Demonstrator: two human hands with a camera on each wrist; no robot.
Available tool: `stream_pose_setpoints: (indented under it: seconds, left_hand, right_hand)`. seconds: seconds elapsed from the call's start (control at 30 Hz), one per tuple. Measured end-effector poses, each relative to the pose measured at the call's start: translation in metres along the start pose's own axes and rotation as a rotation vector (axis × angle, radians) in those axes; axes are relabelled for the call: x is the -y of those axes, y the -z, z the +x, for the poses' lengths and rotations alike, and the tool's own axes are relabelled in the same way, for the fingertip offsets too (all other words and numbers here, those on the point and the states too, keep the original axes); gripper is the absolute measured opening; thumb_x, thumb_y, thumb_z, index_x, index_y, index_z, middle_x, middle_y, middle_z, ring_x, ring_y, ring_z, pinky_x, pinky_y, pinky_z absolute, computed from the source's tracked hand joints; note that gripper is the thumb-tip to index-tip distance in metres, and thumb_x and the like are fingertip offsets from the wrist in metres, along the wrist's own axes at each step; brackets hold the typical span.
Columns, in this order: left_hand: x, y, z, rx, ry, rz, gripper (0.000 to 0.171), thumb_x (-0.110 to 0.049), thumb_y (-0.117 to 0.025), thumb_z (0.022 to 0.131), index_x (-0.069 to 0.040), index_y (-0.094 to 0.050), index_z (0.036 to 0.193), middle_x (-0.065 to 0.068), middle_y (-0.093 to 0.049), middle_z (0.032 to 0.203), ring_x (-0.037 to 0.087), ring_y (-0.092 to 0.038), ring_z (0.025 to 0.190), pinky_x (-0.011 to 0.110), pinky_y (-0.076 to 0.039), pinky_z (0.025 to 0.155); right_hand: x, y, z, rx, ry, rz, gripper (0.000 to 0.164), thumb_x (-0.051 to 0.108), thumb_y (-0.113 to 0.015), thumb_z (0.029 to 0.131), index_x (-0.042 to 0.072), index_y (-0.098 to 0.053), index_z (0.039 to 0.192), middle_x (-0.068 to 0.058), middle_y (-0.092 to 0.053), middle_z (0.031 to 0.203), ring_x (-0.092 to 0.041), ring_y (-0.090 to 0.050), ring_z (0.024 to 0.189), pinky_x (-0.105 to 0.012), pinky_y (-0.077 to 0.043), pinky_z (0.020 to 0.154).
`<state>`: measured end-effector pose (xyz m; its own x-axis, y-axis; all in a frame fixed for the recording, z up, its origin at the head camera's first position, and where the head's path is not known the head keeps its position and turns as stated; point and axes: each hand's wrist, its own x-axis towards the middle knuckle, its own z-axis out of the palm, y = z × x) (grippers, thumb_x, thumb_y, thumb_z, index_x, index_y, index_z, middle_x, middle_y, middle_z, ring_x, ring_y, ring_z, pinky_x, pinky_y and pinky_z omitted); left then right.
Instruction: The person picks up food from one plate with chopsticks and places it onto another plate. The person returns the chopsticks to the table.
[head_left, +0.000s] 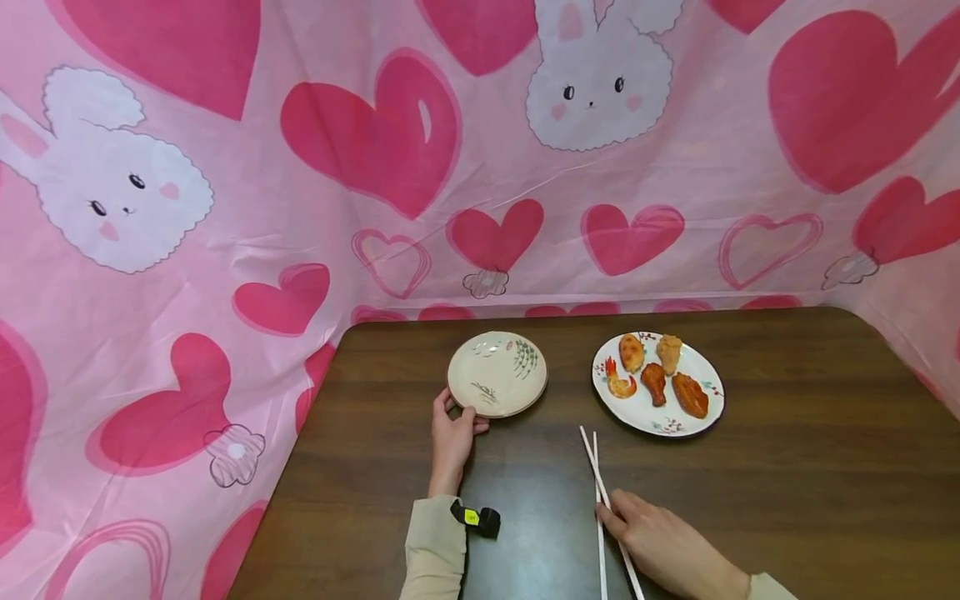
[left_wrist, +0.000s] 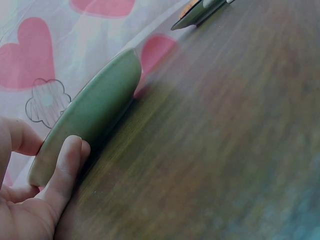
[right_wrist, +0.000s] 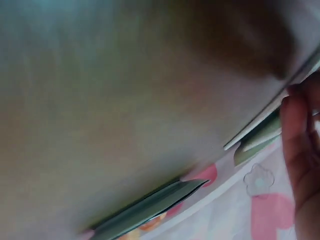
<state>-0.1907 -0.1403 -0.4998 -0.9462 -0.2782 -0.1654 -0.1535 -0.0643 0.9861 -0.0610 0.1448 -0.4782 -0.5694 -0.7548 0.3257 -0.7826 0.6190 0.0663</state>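
Observation:
My left hand (head_left: 453, 433) grips the near left rim of a small cream plate (head_left: 498, 375) with a green plant pattern. In the left wrist view the thumb and fingers (left_wrist: 67, 165) pinch the edge of that plate (left_wrist: 100, 100), seen from its side. My right hand (head_left: 660, 533) holds a pair of white chopsticks (head_left: 600, 479), which cross near their far ends and point away from me. In the right wrist view the fingers (right_wrist: 297, 135) are at the chopsticks (right_wrist: 257, 120), partly hidden at the frame's edge.
A larger white oval plate (head_left: 622, 410) stands right of the small plate. On it lie a shrimp (head_left: 618, 382), a drumstick (head_left: 654, 383), a chicken wing (head_left: 690, 396) and two fried pieces. Pink heart-print cloth (head_left: 517, 175) hangs behind and left of the brown wooden table (head_left: 810, 467).

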Motion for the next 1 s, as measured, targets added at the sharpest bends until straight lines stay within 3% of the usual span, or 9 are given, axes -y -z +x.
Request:
stream_pose_setpoints:
  seconds: [0.13, 0.23, 0.53, 0.7, 0.77, 0.83, 0.9, 1.0]
  left_hand:
    - [-0.001, 0.002, 0.002, -0.003, -0.016, -0.012, 0.061, -0.002, -0.052, 0.089, -0.004, -0.029, 0.146, 0.018, -0.039, 0.137, 0.012, -0.064, 0.064, 0.024, -0.061, 0.064]
    - [-0.001, 0.002, 0.004, -0.012, -0.018, -0.013, 0.061, -0.003, -0.052, 0.089, -0.005, -0.029, 0.146, 0.017, -0.040, 0.137, 0.012, -0.064, 0.064, 0.024, -0.061, 0.063]
    - [0.005, 0.004, 0.008, -0.015, -0.014, -0.012, 0.061, -0.003, -0.052, 0.090, -0.005, -0.029, 0.146, 0.018, -0.039, 0.138, 0.012, -0.065, 0.066, 0.024, -0.061, 0.063]
    - [0.007, 0.009, 0.006, 0.012, -0.007, 0.023, 0.066, -0.007, -0.053, 0.093, -0.002, -0.020, 0.150, 0.022, -0.037, 0.142, 0.012, -0.066, 0.068, 0.024, -0.061, 0.065]
    - [0.004, 0.017, 0.003, 0.028, 0.000, 0.100, 0.069, -0.010, -0.055, 0.094, 0.000, -0.017, 0.151, 0.024, -0.035, 0.143, 0.014, -0.067, 0.069, 0.026, -0.061, 0.065]
    - [-0.003, 0.029, 0.000, 0.056, -0.015, 0.255, 0.069, -0.015, -0.056, 0.095, 0.003, -0.019, 0.150, 0.026, -0.034, 0.142, 0.017, -0.068, 0.070, 0.029, -0.061, 0.066]
    - [-0.014, 0.043, -0.003, 0.089, -0.078, 0.477, 0.066, -0.021, -0.057, 0.096, 0.005, -0.026, 0.147, 0.027, -0.036, 0.140, 0.020, -0.067, 0.078, 0.036, -0.061, 0.072]
    - [-0.037, 0.058, -0.007, 0.151, -0.218, 0.802, 0.062, -0.031, -0.055, 0.097, 0.007, -0.037, 0.142, 0.027, -0.041, 0.138, 0.031, -0.063, 0.103, 0.048, -0.054, 0.091]
  right_hand:
    - [0.001, 0.002, -0.004, 0.007, -0.132, 0.092, 0.036, 0.003, -0.077, 0.071, 0.006, -0.071, 0.107, 0.007, -0.041, 0.075, -0.002, -0.034, 0.062, -0.013, -0.031, 0.050]
    - [0.000, 0.000, -0.004, 0.022, -0.175, 0.164, 0.031, 0.006, -0.076, 0.075, 0.008, -0.071, 0.106, 0.009, -0.041, 0.074, 0.000, -0.035, 0.060, -0.013, -0.032, 0.049]
    - [-0.005, -0.007, -0.001, 0.037, -0.080, 0.323, 0.031, 0.008, -0.074, 0.080, 0.012, -0.071, 0.111, 0.012, -0.044, 0.077, 0.005, -0.035, 0.063, -0.004, -0.028, 0.052]
    - [-0.014, -0.004, -0.005, -0.002, -0.086, 0.280, 0.030, 0.017, -0.075, 0.082, 0.015, -0.071, 0.112, 0.013, -0.041, 0.083, 0.004, -0.036, 0.071, -0.004, -0.030, 0.057]
    - [-0.021, -0.001, -0.006, -0.037, -0.106, 0.232, 0.032, 0.019, -0.078, 0.079, 0.018, -0.072, 0.111, 0.014, -0.044, 0.087, 0.003, -0.039, 0.077, -0.005, -0.033, 0.059]
    - [-0.030, 0.004, -0.004, -0.057, -0.146, 0.194, 0.035, 0.021, -0.078, 0.079, 0.018, -0.072, 0.113, 0.013, -0.048, 0.094, 0.001, -0.042, 0.084, -0.010, -0.040, 0.064]
    - [-0.041, 0.010, -0.001, -0.091, -0.197, 0.152, 0.039, 0.023, -0.078, 0.078, 0.019, -0.071, 0.116, 0.011, -0.054, 0.102, -0.004, -0.048, 0.093, -0.017, -0.047, 0.072]
    - [-0.058, 0.022, 0.004, -0.148, -0.290, 0.106, 0.047, 0.024, -0.078, 0.077, 0.016, -0.068, 0.123, 0.003, -0.060, 0.114, -0.015, -0.054, 0.105, -0.032, -0.047, 0.087]
